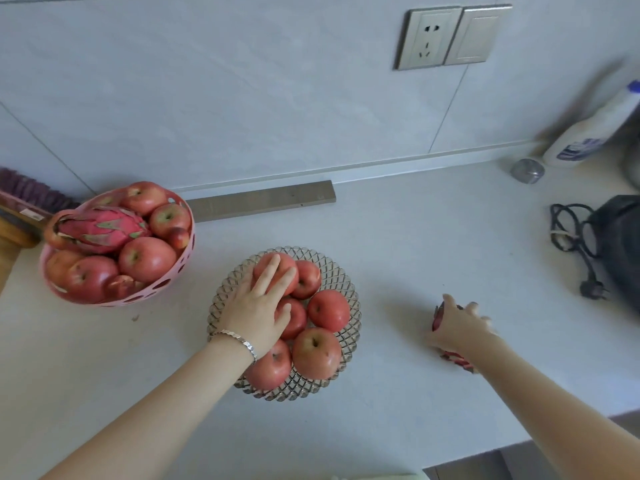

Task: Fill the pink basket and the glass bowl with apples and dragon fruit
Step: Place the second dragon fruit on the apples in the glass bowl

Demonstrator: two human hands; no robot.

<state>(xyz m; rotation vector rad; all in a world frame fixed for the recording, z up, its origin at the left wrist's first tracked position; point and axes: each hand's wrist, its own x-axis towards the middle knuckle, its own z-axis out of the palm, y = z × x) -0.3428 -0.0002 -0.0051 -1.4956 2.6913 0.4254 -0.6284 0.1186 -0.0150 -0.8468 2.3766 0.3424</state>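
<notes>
1. Dragon fruit: on counter, under right hand; fingers curled over it, closure unclear. Likely heavy, soft-scaled; cup the middle, not the scales.
2. Apple: in bowl, beneath left hand, fingers spread flat on top. Firm, smooth, may roll.
3. Basket: left of that hand, heaped.

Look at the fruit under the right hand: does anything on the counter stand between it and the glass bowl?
Nothing visible does. The counter between the red fruit under the right hand and the glass bowl is bare. The left hand rests on the bowl's apples.
</notes>
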